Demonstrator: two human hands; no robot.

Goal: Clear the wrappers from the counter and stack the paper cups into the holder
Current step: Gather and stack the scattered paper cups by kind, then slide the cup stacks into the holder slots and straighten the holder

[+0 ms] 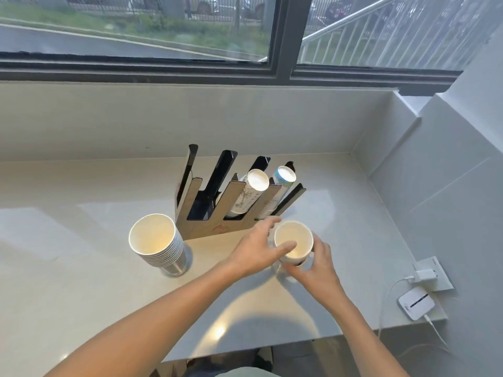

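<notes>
Four slots make up the cup holder [217, 213]; two right ones are filled. Left of the cup holder stands a tall cup stack [156, 240], untouched. Just before it, both the left hand [255, 251] and right hand [317, 263] clasp a short cup stack [293, 243]. Squeezing may crush rims; tilting may spill cups. No wrappers show.

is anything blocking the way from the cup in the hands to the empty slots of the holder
Nothing visible does. The paper cup, held between the left hand and right hand, sits just in front of the cup holder. The cup stack stands off to the left, clear of that path.
</notes>
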